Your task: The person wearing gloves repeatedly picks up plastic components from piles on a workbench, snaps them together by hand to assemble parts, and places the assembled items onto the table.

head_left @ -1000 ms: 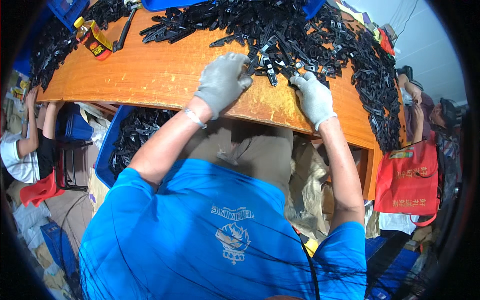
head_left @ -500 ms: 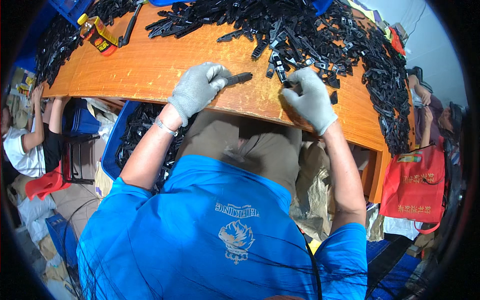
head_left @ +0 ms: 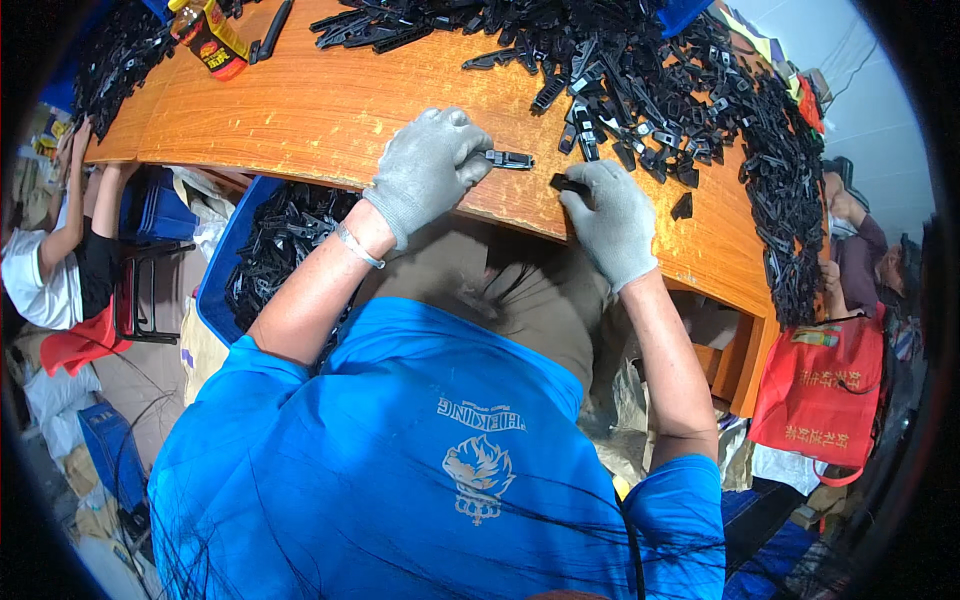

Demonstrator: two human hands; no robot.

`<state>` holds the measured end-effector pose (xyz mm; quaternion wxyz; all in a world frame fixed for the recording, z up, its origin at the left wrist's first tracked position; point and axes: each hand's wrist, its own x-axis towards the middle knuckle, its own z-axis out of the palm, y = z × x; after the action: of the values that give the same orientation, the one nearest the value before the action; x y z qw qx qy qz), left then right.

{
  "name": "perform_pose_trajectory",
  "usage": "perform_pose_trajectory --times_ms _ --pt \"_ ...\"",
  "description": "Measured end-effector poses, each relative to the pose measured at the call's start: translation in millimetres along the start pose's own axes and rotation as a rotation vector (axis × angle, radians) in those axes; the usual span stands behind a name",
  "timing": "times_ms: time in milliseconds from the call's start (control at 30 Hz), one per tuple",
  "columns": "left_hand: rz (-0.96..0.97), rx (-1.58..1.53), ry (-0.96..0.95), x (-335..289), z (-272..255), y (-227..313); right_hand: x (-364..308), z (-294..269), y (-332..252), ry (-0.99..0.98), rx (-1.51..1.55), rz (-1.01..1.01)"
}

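Note:
Both my hands wear grey gloves and work above the front edge of a wooden table [head_left: 300,110]. My left hand [head_left: 428,168] is closed on one end of a long black plastic part [head_left: 512,160], whose free end points right and shows a slot with a lighter patch. Between thumb and fingers, my right hand [head_left: 612,208] pinches a small black plastic piece [head_left: 568,184]. The two pieces are apart, facing each other across a short gap. Just beyond my right hand, black parts with silvery faces [head_left: 585,130] lie at the near edge of a large heap.
Heaped black plastic parts [head_left: 640,70] spread over the far and right table. A bottle [head_left: 212,42] and a black-handled tool [head_left: 270,35] stand and lie far left. Below the edge is a blue bin [head_left: 215,290] of parts. Other people's arms [head_left: 70,205] reach in at left; a red bag [head_left: 820,400] hangs right.
The part in my left hand has turned, showing its slotted face instead of a dark side. Both hands have shifted slightly in the picture; the small piece in my right hand now shows clearly.

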<state>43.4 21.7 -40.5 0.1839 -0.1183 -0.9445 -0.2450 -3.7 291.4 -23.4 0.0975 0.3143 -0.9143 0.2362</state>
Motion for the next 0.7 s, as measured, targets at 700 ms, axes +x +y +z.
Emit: perform_pose_trajectory --times_ms 700 --pt "0.046 -0.064 -0.003 7 12 -3 50 31 -16 -0.078 0.077 -0.228"
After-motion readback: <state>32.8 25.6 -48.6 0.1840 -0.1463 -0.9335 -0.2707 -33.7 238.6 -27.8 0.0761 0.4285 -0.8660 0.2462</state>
